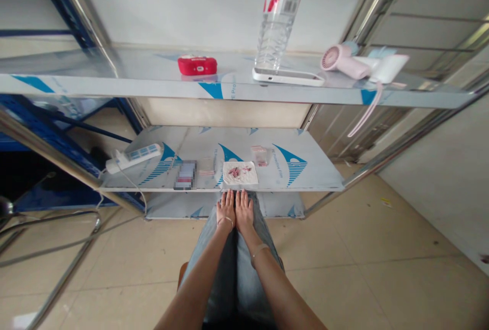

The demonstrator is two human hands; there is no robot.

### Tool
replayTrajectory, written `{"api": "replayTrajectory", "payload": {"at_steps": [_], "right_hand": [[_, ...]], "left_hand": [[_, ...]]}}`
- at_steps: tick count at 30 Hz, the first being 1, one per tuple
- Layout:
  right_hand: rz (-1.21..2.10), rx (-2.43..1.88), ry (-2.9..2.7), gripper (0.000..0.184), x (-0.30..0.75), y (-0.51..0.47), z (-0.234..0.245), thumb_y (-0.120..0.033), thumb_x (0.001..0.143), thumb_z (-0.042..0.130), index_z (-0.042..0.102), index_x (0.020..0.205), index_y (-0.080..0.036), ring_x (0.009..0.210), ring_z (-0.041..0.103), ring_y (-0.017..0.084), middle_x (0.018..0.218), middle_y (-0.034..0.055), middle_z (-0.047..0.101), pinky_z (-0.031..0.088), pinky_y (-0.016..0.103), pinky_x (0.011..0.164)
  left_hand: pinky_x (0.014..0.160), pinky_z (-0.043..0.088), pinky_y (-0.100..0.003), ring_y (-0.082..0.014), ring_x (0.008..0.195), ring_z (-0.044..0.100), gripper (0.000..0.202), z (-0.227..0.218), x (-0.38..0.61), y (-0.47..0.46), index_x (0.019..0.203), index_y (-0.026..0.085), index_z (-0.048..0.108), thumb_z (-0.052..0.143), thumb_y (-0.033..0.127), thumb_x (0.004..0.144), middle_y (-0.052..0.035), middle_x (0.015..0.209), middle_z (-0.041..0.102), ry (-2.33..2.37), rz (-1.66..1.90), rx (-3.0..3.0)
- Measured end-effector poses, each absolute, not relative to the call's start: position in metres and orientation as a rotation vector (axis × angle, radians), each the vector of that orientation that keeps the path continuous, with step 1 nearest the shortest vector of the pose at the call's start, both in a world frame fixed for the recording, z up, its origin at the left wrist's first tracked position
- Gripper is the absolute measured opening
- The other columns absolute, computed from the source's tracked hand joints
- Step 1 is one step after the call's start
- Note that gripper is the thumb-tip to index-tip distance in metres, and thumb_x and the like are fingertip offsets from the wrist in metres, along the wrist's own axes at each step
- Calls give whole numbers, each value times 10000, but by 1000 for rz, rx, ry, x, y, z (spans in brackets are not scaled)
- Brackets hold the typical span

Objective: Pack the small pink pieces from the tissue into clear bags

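Note:
My left hand (225,208) lies flat on my jeans at the knee, fingers stretched forward and nothing held. Beside it, my right hand (244,209) rests the same way on the other knee. Just beyond the fingertips, on the lower metal shelf (324,172), is a white sheet or pad (250,178) bearing a small heap of tiny red and pale pieces (235,172), too small to name. Behind it sits a small clear zip bag (260,156) with some reddish contents. Another clear bag (207,166) lies to the left, next to a phone (185,174) with a blurred screen.
A white power strip (133,158) with a cable is at the shelf's left. The upper shelf (153,84) carries a red case (197,65), a plastic bottle (277,19), a white phone-like device (288,77) and a pink handheld fan (344,62). A metal chair frame (76,253) stands left.

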State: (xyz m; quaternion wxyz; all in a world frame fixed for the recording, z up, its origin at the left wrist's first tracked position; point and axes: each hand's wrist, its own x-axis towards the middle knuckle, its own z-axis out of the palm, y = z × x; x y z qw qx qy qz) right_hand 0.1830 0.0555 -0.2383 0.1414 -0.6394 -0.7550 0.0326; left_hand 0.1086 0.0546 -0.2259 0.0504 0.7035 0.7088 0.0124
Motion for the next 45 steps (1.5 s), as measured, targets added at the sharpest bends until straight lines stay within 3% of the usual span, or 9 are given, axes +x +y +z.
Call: {"api": "replayTrajectory", "payload": {"at_steps": [4, 8, 16, 22, 26, 30, 33, 39, 45], "right_hand": [[113, -1869, -2159, 566, 181, 56, -238, -48, 859, 284, 292, 1425, -25, 1392, 195, 292, 1485, 226, 172, 235, 549, 1080], [92, -1807, -2163, 588, 180, 56, -240, -31, 853, 266, 254, 1441, -50, 1401, 163, 275, 1501, 181, 163, 205, 539, 1098], [110, -1822, -2230, 574, 179, 57, -238, -30, 865, 247, 259, 1438, -47, 1400, 165, 272, 1511, 160, 146, 196, 514, 1102], [148, -1839, -2220, 576, 178, 60, -240, -56, 871, 278, 254, 1447, -76, 1388, 207, 271, 1512, 158, 135, 223, 514, 1093], [158, -1850, -2224, 572, 179, 61, -238, -69, 875, 286, 268, 1446, -90, 1367, 255, 281, 1509, 159, 156, 254, 525, 1076], [145, -1829, -2254, 568, 181, 60, -233, -63, 878, 276, 264, 1446, -80, 1364, 256, 290, 1509, 157, 155, 260, 520, 1074], [146, -1832, -2261, 562, 181, 58, -231, -65, 885, 276, 253, 1446, -62, 1370, 242, 289, 1510, 165, 139, 244, 506, 1085], [140, -1833, -2200, 581, 180, 58, -234, -57, 868, 304, 257, 1447, -89, 1392, 192, 267, 1511, 155, 157, 205, 525, 1096], [119, -1805, -2135, 590, 181, 62, -243, -41, 851, 276, 273, 1440, -81, 1390, 199, 267, 1506, 151, 179, 203, 547, 1089]], "left_hand": [[1053, 347, -453, -220, 1404, 176, 621, -224, 108, 55, 1464, 243, 172, 242, 85, 868, -20, 1541, 153, 2158, 15, 2145], [1112, 258, -414, -208, 1411, 145, 599, -220, 108, 56, 1460, 185, 206, 254, 90, 870, -31, 1540, 146, 2118, 6, 2226], [1089, 302, -434, -200, 1405, 178, 643, -225, 105, 59, 1455, 284, 192, 282, 79, 853, 13, 1540, 162, 2097, -20, 2206], [1092, 300, -450, -208, 1396, 207, 653, -228, 105, 60, 1464, 288, 161, 302, 92, 857, 5, 1541, 169, 2086, 39, 2150], [1121, 249, -426, -198, 1403, 181, 623, -226, 106, 60, 1466, 243, 164, 272, 98, 870, 19, 1543, 133, 2094, -10, 2153], [1152, 145, -431, -204, 1416, 118, 594, -227, 108, 61, 1458, 165, 209, 261, 88, 871, -24, 1538, 161, 2100, -5, 2201], [1158, 100, -432, -208, 1420, 96, 599, -231, 108, 61, 1453, 167, 230, 284, 85, 862, -32, 1536, 177, 2094, 71, 2233], [1151, 106, -476, -241, 1420, 82, 617, -237, 104, 63, 1451, 206, 245, 330, 99, 849, -13, 1541, 162, 2075, 144, 2291], [1147, 148, -460, -207, 1418, 108, 610, -238, 101, 65, 1464, 201, 204, 280, 114, 866, 3, 1542, 144, 2091, 187, 2271]]}}
